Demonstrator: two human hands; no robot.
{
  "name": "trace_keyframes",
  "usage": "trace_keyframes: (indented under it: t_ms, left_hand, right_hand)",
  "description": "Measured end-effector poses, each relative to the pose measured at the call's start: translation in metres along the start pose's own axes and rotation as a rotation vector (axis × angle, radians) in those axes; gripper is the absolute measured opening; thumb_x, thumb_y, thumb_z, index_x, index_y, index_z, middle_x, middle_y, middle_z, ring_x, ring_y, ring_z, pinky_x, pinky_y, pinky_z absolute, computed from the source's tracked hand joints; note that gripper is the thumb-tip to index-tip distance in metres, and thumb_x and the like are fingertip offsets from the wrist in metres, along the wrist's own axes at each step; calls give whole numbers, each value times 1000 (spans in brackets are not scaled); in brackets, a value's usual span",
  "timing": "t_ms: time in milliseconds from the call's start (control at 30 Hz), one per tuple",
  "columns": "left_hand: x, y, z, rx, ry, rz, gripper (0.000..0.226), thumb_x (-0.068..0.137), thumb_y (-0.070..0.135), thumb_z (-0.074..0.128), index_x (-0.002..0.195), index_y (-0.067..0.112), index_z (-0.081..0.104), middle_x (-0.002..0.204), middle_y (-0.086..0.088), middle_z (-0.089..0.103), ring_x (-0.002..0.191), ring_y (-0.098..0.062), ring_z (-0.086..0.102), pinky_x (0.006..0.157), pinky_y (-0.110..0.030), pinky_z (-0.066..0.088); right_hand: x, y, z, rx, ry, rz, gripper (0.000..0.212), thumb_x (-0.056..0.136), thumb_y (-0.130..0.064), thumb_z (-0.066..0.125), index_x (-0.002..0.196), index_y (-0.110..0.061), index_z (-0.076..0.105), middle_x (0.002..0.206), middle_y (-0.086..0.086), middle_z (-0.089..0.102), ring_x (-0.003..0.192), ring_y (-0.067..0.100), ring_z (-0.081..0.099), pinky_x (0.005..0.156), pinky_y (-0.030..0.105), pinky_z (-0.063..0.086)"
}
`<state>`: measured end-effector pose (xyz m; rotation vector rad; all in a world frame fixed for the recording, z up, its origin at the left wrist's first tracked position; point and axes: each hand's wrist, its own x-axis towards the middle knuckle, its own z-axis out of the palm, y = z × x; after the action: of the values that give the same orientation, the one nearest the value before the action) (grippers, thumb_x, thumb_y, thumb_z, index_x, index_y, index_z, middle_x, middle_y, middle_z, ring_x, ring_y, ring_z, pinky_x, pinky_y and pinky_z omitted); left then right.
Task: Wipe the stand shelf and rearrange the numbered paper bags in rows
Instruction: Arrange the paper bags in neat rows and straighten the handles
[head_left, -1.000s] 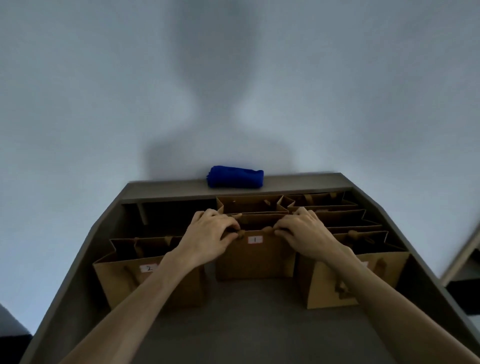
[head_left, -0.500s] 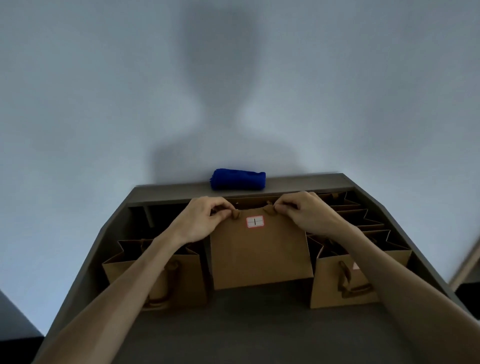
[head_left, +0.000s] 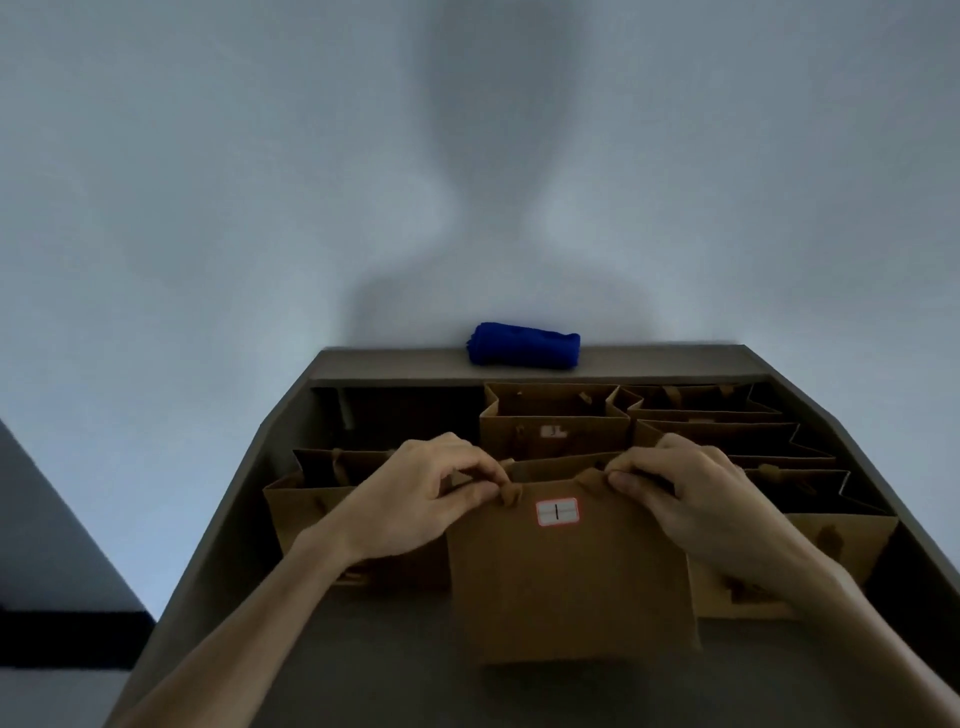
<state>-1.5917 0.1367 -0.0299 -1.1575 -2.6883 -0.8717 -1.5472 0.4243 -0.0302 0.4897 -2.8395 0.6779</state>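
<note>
I hold a brown paper bag labelled 1 by its top edge, in front of the other bags on the dark stand shelf. My left hand pinches the top left corner and my right hand pinches the top right. Behind it stands another labelled bag. A bag stands to the left and several more line the right side. A rolled blue cloth lies on the stand's back ledge.
A pale wall rises directly behind the stand. The back left of the shelf holds no bag. A dark piece of furniture is at the left edge of view.
Both hands gripped bag 1 in the middle row, lifted it, then brought it forward toward me, in front of the other bags.
</note>
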Motion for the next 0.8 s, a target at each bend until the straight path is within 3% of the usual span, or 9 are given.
trace_keyframes:
  t_ms: [167, 400, 533, 700, 800]
  left_hand:
    - [-25, -1, -14, -52, -36, -6, 20, 95, 23, 56, 110, 23, 69, 107, 18, 62, 105, 0, 58, 82, -10, 50]
    - [-60, -24, -39, -42, 121, -147, 15, 93, 22, 62, 104, 24, 71, 100, 17, 68, 95, -1, 65, 77, -14, 52]
    - [-72, -49, -49, 27, 198, -257, 14, 93, 27, 61, 103, 30, 71, 99, 21, 66, 95, 1, 63, 79, -21, 55]
    - [-78, -79, -48, 140, 106, -334, 20, 92, 29, 62, 112, 32, 65, 112, 17, 61, 105, 1, 57, 89, -22, 51]
    - [-75, -88, -47, 143, 72, -347, 20, 93, 31, 61, 113, 34, 64, 115, 17, 60, 107, -2, 56, 87, -14, 46]
  right_hand:
    - [-2, -21, 27, 78, -4, -110, 17, 97, -40, 46, 100, -56, 51, 101, -24, 45, 91, -1, 51, 76, 20, 48]
    - [15, -68, 108, 62, 200, -368, 27, 95, -31, 43, 108, -29, 67, 98, -12, 59, 88, 3, 49, 64, 24, 53]
    - [27, -102, 141, 60, 252, -424, 29, 93, -26, 44, 106, -23, 70, 94, -7, 69, 84, 8, 51, 68, 20, 48]
    - [36, -123, 167, 9, 278, -438, 29, 96, -28, 43, 107, -23, 69, 90, -8, 72, 79, 8, 49, 68, 22, 48]
    - [37, -124, 172, 21, 279, -447, 28, 98, -29, 44, 108, -23, 69, 91, -7, 73, 79, 8, 49, 68, 23, 47]
